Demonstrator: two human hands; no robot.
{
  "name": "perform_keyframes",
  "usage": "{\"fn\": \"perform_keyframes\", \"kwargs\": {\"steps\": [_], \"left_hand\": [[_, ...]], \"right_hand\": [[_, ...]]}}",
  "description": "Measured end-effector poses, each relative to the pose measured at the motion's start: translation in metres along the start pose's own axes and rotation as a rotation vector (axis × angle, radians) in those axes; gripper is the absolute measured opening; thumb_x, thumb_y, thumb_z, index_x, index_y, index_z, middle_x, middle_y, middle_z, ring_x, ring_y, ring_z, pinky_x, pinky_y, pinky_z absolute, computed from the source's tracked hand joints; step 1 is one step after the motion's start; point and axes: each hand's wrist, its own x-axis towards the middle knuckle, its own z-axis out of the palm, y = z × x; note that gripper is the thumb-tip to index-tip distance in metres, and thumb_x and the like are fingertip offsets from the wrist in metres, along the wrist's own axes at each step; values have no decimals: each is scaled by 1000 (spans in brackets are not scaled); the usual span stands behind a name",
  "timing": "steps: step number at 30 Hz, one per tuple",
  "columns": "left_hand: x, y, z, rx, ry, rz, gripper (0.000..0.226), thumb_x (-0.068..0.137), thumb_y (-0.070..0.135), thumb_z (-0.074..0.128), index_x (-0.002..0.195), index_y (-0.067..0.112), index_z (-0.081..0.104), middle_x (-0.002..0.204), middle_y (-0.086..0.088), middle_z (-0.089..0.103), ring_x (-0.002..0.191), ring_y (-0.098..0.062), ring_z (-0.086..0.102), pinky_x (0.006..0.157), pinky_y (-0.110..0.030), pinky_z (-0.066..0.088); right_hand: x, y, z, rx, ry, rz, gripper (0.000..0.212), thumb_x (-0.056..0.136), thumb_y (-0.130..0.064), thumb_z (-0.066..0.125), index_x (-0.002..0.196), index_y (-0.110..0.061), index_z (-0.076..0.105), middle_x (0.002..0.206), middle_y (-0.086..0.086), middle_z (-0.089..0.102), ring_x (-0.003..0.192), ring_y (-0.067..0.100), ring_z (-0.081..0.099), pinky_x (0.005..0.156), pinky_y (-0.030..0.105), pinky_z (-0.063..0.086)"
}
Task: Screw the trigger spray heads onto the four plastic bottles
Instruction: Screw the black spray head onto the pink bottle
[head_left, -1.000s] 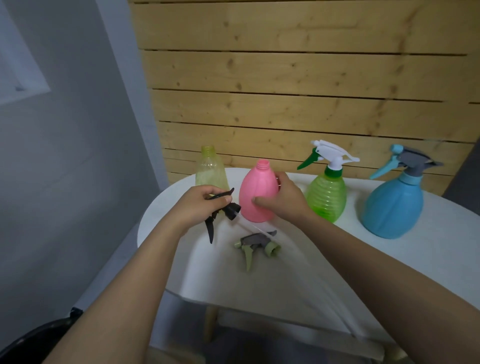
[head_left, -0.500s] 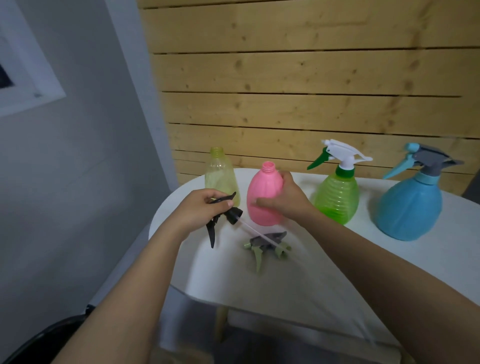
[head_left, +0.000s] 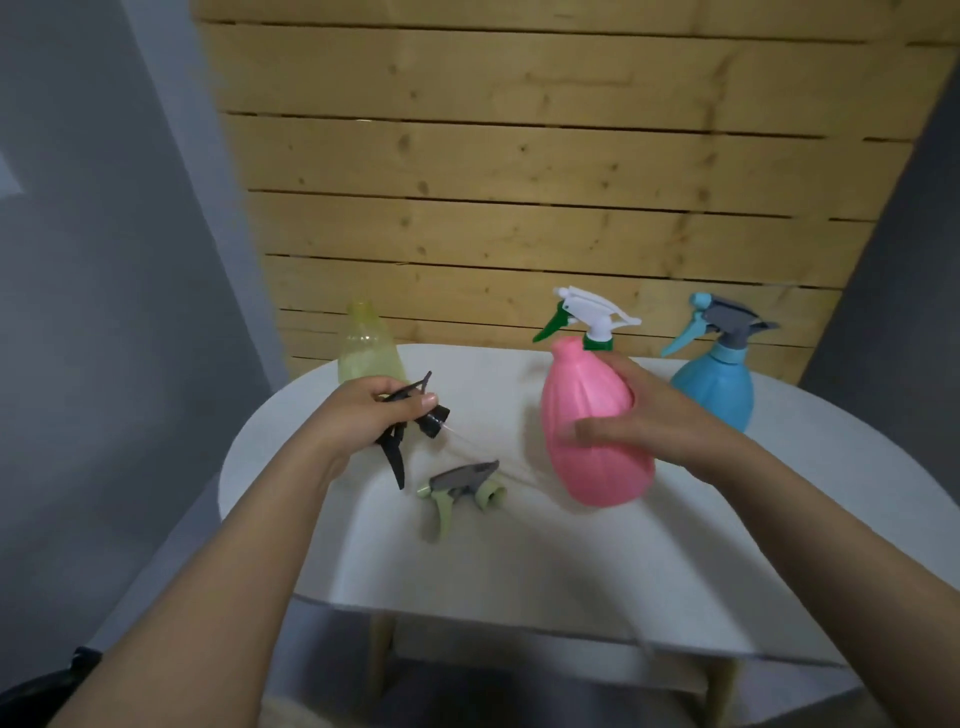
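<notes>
**Pink bottle gripped, black spray head held ready**

The pink bottle was held by the right hand, fingers wrapped around its right side and the thumb laid across its front. The bottle was tilted a bit to the left, its open neck at the far end w/o a head. Whether its base touched the white table could not be told.

The black spray head was kept in the left hand, fingers closed on its body. Its trigger hung down toward the near side and its collar pointed right, approx. toward the pink bottle but well apart from it.

A grey-and-green spray head was lying on the table between the two hands, touched by neither.

The yellow bottle stood upright at the far left, just behind the left hand, neck open. The white-and-green spray head of a bottle hidden behind the pink one was seen far in the middle. The blue bottle stood far right with a head mounted on it.
</notes>
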Motion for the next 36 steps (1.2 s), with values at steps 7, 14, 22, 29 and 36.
{"fn": "perform_keyframes", "kwargs": {"steps": [7,14,22,29,36], "left_hand": [[5,15,26,-204,50,48,21,81,40,66,90,21,68,76,2,65,72,-16,57,74,-30,50],[11,21,37,-275,39,43,16,84,36,63,89,21,66,73,1,61,70,-16,53,70,-29,45],[11,23,51,-220,16,94,19,83,32,65,91,16,66,74,0,66,65,-16,52,71,-30,47],[7,28,59,-144,56,153,23,78,32,71,91,14,67,70,3,67,56,-10,57,63,-26,46],[-5,34,79,-25,-71,246,14,76,31,73,80,21,64,59,9,69,52,-5,58,56,-18,47]], "right_hand": [[-33,34,-24,-399,69,-45,87,46,-49,78,126,-42,45,115,-7,58,105,24,53,83,41,52],[-39,49,-37,-435,84,-55,86,48,-45,79,127,-43,45,120,-7,55,110,25,48,89,44,49],[-40,50,-38,-443,54,-64,86,47,-48,78,126,-46,44,120,-11,54,111,22,45,90,42,48],[-37,47,-37,-414,-81,-61,85,50,-50,79,127,-46,43,115,-16,56,102,13,54,77,25,49],[-38,35,-28,-285,-212,-5,63,57,-44,81,105,-41,40,100,-6,64,89,15,63,74,31,53]]}}
